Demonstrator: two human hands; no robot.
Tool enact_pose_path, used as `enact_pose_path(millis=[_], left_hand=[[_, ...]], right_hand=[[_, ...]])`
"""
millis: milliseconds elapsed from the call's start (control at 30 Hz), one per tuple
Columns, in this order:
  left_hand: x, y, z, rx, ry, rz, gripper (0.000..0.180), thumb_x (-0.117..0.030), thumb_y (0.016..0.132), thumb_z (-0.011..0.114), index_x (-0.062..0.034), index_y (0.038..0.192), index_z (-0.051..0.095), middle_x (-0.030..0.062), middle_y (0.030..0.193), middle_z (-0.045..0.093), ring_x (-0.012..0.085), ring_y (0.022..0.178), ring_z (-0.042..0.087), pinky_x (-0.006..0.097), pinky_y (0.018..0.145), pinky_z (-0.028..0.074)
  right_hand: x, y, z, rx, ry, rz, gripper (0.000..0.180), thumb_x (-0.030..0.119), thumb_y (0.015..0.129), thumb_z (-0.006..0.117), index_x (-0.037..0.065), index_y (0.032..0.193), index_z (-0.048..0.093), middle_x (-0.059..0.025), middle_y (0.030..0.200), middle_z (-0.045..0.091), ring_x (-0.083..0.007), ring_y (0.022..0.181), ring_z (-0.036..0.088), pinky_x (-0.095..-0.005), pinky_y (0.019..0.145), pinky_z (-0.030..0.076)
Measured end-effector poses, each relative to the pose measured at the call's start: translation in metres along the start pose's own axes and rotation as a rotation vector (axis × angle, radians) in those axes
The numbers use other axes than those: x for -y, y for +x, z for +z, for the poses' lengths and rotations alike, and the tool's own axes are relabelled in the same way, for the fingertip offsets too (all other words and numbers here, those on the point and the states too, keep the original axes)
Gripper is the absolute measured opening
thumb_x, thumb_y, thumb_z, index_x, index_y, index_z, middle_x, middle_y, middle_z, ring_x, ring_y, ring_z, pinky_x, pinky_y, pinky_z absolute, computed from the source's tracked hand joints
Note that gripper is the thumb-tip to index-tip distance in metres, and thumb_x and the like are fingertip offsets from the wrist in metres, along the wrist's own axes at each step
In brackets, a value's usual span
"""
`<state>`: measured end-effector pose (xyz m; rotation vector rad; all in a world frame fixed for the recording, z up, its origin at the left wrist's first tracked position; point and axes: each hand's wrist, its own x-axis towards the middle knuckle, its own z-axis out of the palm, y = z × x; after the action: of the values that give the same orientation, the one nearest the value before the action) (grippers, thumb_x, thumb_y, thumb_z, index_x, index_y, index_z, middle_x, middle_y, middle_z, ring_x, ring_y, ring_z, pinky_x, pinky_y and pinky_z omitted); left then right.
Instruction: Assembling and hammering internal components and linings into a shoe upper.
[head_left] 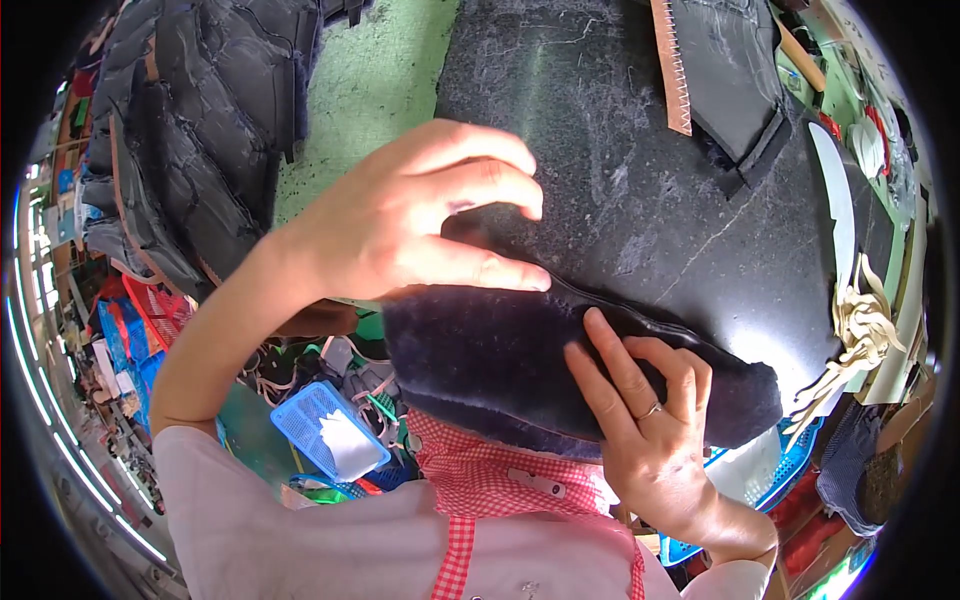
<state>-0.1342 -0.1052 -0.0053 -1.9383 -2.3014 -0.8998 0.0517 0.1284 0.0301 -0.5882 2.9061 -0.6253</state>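
Far left, a red basket sat below the counter's edge, near a heap of black pieces that overlapped each other on the counter, whose green top showed just right of the heap. Lower down, a blue basket stood tilted in view with something white in it.

Left hand reached in over the counter's near edge, fingers bent and parted from the thumb in a wide curve, nothing seen gripped between them; the thumb tip lay at the upper edge of the dark fuzzy piece. That piece lay lengthwise across the near side of a black sheet, in front of the person's checked apron, with a shiny black strip along its upper right edge.

Right hand lay on the right half of the fuzzy piece, two fingers straighter, the others bent; thumb hidden, so cannot tell if it pinched the piece. Upper right, a tan strip lay alongside a grey piece. Far right, a white curved blade shape sat above a cream bundle.
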Motion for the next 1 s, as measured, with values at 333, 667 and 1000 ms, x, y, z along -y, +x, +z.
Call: enact_pose_path(millis=[333,667,1000], left_hand=[[-0.113,0.018,0.063,0.209,-0.227,-0.251,0.093,-0.047,0.083,0.068,0.0067,0.153,0.036,0.0215,0.160,0.035,0.0337,0.150,0.035,0.047,0.124,0.024],[-0.109,0.097,0.074,-0.026,-0.847,-0.684,0.050,-0.013,0.088,0.068,0.0015,0.135,0.058,0.0208,0.127,0.065,0.0358,0.113,0.064,0.047,0.103,0.046],[-0.119,0.081,0.087,0.149,-0.333,-0.270,0.059,-0.028,0.088,0.068,-0.0078,0.142,0.055,0.0138,0.151,0.051,0.0346,0.143,0.045,0.056,0.119,0.030]], right_hand=[[-0.036,-0.028,-0.036,-0.007,0.033,0.135,0.050,0.011,0.068,0.075,0.005,0.117,0.069,-0.0148,0.124,0.066,-0.0362,0.119,0.058,-0.0479,0.102,0.044],[-0.106,-0.051,-0.042,-0.183,0.717,0.663,0.042,0.005,0.076,0.085,0.005,0.115,0.072,0.0024,0.089,0.069,-0.0033,0.077,0.055,-0.0219,0.068,0.043],[-0.125,-0.056,-0.029,-0.216,0.236,0.140,0.023,0.008,0.074,0.071,0.013,0.096,0.079,-0.0072,0.104,0.069,-0.0250,0.090,0.066,-0.0366,0.085,0.052]])
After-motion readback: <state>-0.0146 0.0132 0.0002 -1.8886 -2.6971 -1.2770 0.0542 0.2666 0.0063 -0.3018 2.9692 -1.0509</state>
